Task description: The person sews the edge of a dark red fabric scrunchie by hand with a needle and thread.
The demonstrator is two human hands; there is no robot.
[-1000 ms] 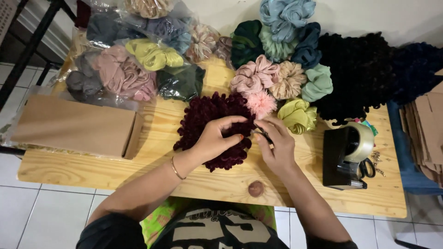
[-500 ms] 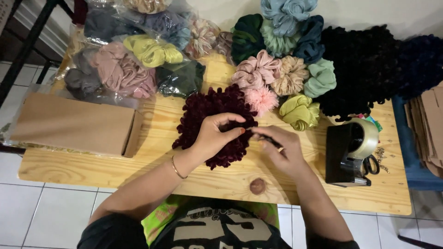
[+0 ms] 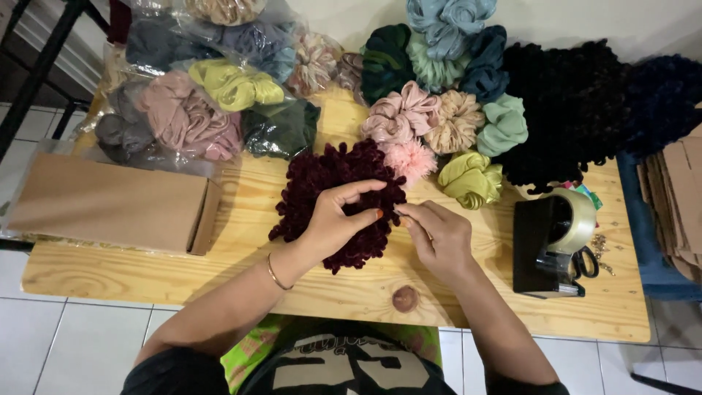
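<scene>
Left hand (image 3: 333,223) covering maroon scrunchie (image 3: 322,183), right hand (image 3: 439,234) perhaps pinching it

Bare wooden table (image 3: 241,219) lies open between the brown cardboard box (image 3: 110,201) and dark red scrunchie (image 3: 329,194); scrunchie piles (image 3: 439,110) crowd behind, a tape dispenser (image 3: 556,241) blocks the right.

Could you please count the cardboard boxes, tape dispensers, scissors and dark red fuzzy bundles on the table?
Cardboard box: 1
Tape dispenser: 1
Scissors: 1
Dark red fuzzy bundle: 1
Total: 4
</scene>
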